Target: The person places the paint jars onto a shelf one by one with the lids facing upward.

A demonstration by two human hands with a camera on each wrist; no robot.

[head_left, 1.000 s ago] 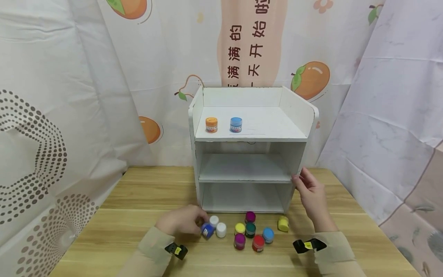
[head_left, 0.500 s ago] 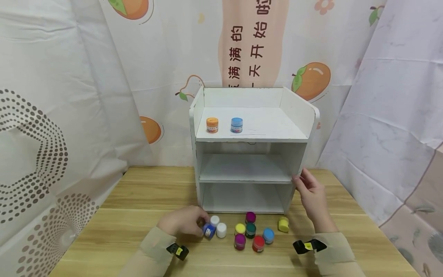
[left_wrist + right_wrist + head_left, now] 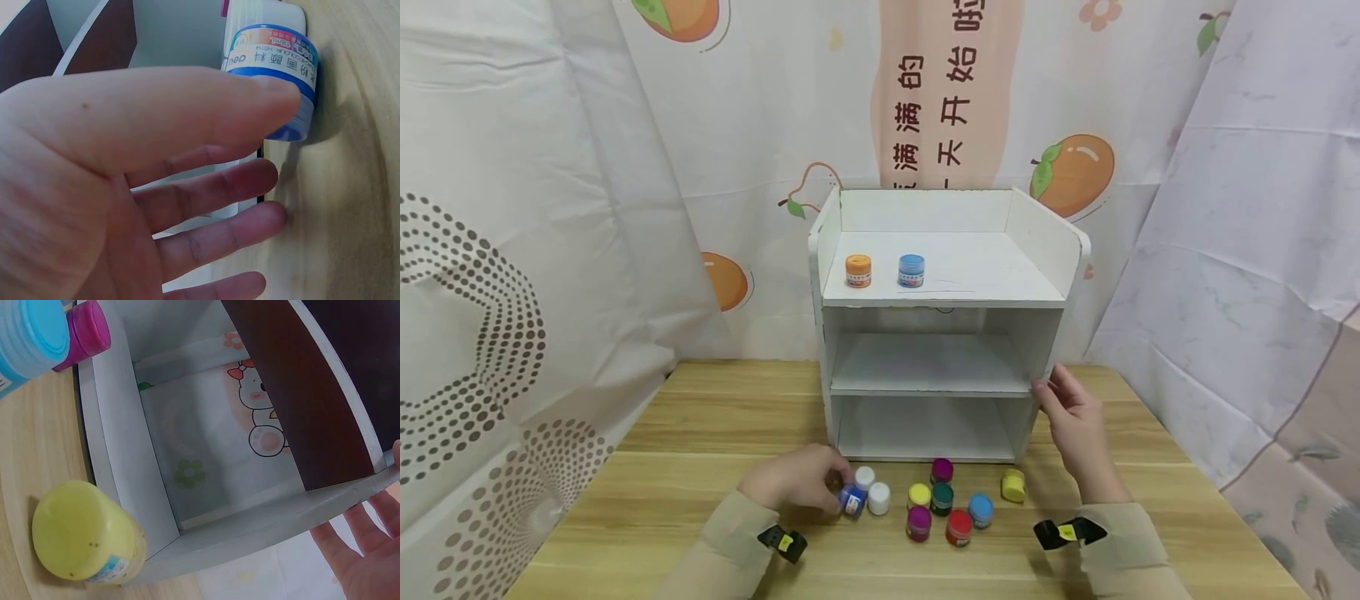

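Note:
My left hand (image 3: 797,479) pinches a small blue paint jar (image 3: 852,500) on the table; in the left wrist view the thumb lies across the jar (image 3: 275,56) while the other fingers are loosely extended. Two white paint jars (image 3: 878,498) stand just right of it. At the right side of the white shelf unit (image 3: 928,392), my right hand (image 3: 1075,421) holds the side panel, thumb at the front edge and fingers along the outer face. An orange paint jar (image 3: 858,271) and a light blue paint jar (image 3: 912,271) stand on the top shelf.
Before the shelf unit stand yellow (image 3: 919,497), dark green (image 3: 942,498), purple (image 3: 918,522), red (image 3: 959,527) and light blue (image 3: 981,510) jars. Another purple jar (image 3: 942,471) is near the bottom board. A yellow jar (image 3: 1012,485) lies tipped at right. Printed cloth (image 3: 760,100) hangs behind.
The blue jar has shifted slightly right toward the white jars and turned a little in my left hand. My right hand stays at the shelf's side.

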